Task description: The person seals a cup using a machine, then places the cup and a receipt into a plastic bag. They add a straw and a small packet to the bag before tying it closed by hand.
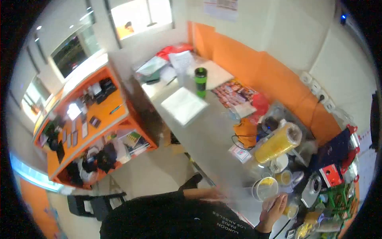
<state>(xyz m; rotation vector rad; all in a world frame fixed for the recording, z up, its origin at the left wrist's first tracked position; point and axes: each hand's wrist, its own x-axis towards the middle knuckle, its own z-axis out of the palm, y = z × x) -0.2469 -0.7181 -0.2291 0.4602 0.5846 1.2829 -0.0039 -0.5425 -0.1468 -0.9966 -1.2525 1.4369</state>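
My left hand (215,194) is stretched across the front of my black shirt at the table edge. It is smeared by motion, so its fingers and anything in them cannot be made out. My right hand (274,210) is beside a clear plastic tub (266,190) with something yellow in it. Its fingers are curled and pressed together; what they hold, if anything, is too blurred to name. Close by stand a small cup with yellow contents (283,177) and another yellowish cup (291,211). A large roll of yellowish wrap (278,142) lies behind the tub.
On the grey table (191,139) are a white paper pad (184,105), a black and green tumbler (201,79) and an orange cloth (245,133). A red box (331,175) and a green rack (338,201) crowd the right side. An orange shelf unit (131,115) stands left.
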